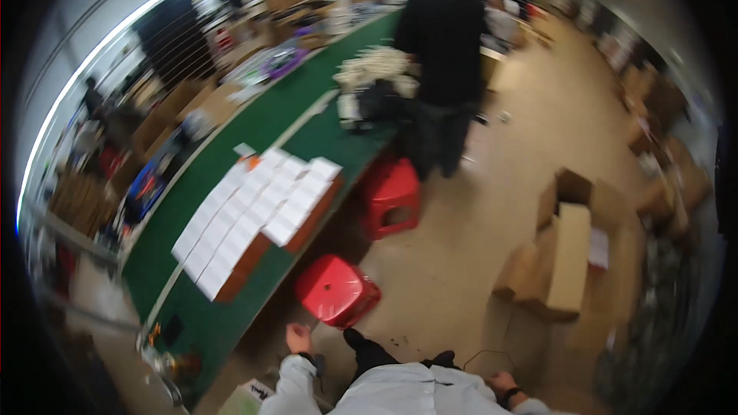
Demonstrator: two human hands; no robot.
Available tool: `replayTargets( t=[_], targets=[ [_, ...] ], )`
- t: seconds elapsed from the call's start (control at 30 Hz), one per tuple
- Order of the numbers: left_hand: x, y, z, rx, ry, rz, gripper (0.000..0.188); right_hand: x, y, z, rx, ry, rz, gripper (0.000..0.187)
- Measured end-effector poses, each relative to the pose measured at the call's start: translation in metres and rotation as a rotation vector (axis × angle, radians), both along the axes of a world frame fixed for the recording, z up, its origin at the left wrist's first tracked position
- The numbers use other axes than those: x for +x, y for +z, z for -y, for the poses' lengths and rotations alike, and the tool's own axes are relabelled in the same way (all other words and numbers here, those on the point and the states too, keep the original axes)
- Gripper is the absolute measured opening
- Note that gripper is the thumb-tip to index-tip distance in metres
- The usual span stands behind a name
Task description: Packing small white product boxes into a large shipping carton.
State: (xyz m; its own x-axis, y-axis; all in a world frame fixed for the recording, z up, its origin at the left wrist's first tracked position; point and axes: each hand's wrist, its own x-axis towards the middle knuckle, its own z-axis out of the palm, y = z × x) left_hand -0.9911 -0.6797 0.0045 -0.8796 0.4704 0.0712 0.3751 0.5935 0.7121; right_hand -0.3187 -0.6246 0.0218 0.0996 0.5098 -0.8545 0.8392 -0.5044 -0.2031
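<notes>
Beyond the left hand point(298, 338), white-topped boxes point(246, 204) with orange-brown sides stand already set out in close rows, a gap parting the larger block from the smaller. Well ahead of the right hand point(503, 383) and to its right, an open carton point(569, 261) has its flaps spread, a white piece point(598, 250) visible inside; closing it looks undone. The left hand's fingers seem loosely curled, but blur hides whether they pinch anything; the right hand's state I cannot tell.

The green bench point(150, 269) runs ahead of the left hand and off to its left. A red stool point(334, 288) is just beyond that hand, with another farther on. Past these, a co-worker in black point(442, 38) stands at the bench near a pale bundle point(377, 65). The tan floor point(453, 261) stretches ahead of the right hand.
</notes>
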Motion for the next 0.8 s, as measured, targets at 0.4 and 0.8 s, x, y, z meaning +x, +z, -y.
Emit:
replayTargets(
  t=[0.4,0.8],
  targets=[
    [0.328,-0.006,-0.214,-0.636,-1.256,0.146,0.053,0.151,0.035,0.015,0.622,-0.413,-0.006,0.035],
    [0.709,0.1,-0.44,0.114,-1.725,0.02,0.046,0.254,0.095,-0.063,0.499,-0.187,-0.254,0.039]
  ],
)
